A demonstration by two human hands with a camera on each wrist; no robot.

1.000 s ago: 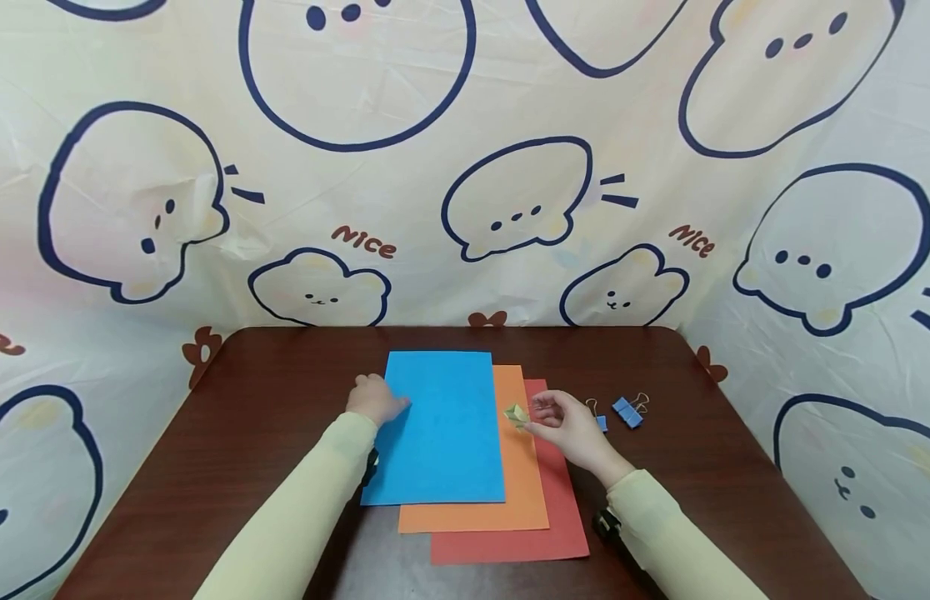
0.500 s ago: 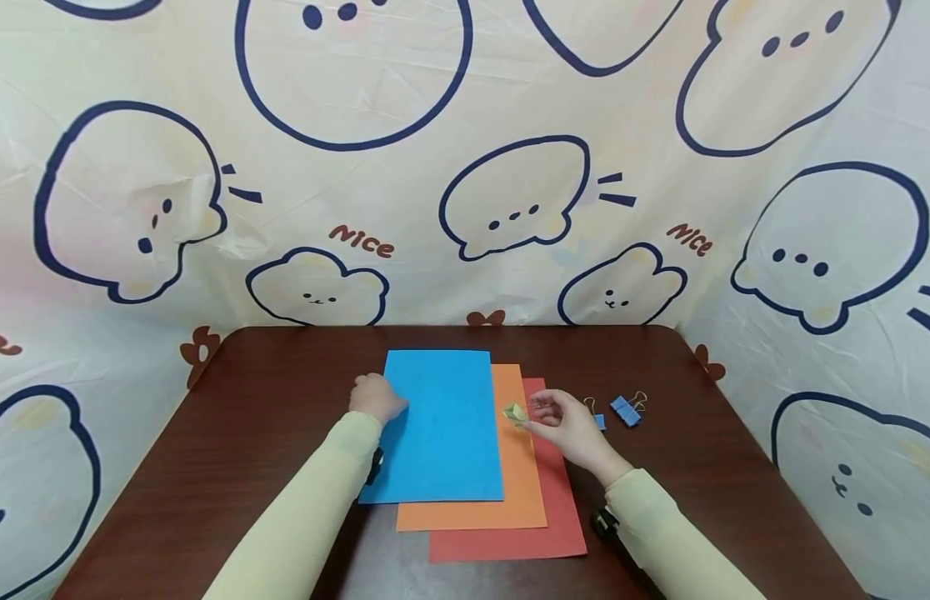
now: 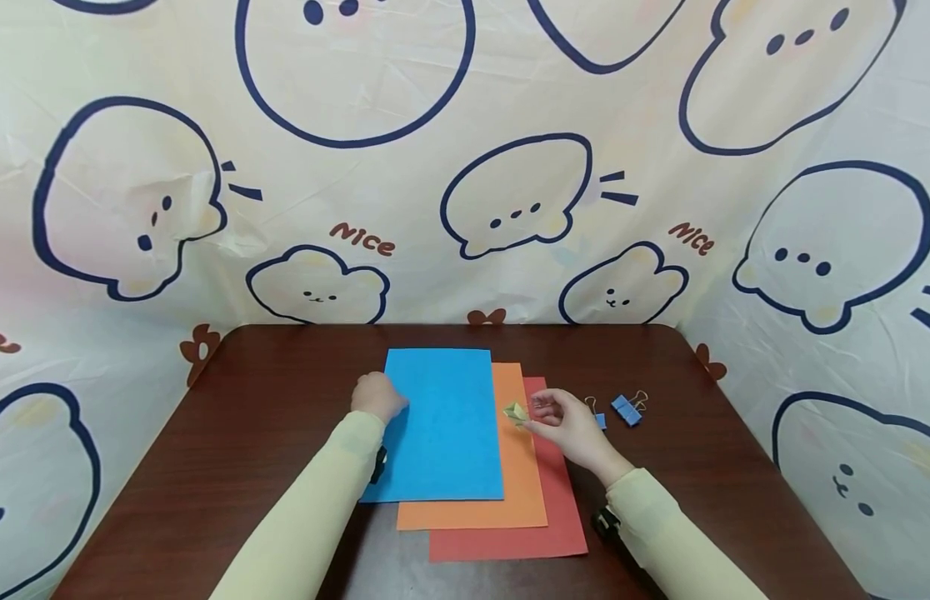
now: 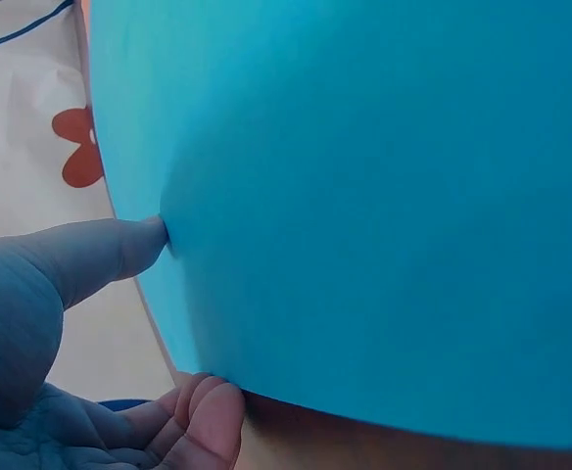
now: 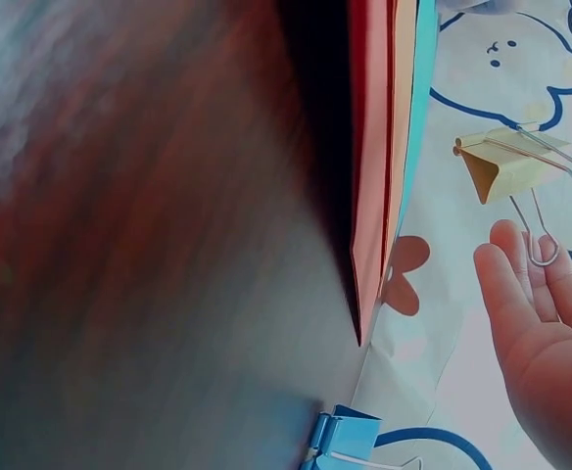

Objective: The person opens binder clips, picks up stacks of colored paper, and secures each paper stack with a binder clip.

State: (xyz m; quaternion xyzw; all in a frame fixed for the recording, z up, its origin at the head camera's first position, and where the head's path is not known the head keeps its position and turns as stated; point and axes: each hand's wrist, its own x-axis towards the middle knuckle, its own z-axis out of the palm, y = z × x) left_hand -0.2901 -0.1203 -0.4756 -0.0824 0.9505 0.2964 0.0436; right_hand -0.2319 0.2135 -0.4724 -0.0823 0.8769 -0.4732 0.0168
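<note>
Right hand [image 3: 568, 423], right of frame centre: thumb and fingers clamped on the wire handles of a yellow binder clip [image 3: 516, 413], seen against the orange sheet [image 3: 472, 515]; in the right wrist view the clip is apart from the sheets. Left hand [image 3: 377, 395], left of centre: holds the blue sheet [image 3: 442, 425] at its left edge, thumb on its face. Blue overlaps orange, orange overlaps the red sheet [image 3: 510, 546]. Two blue binder clips [image 3: 627, 411] lie right of the right hand, one partly hidden.
</note>
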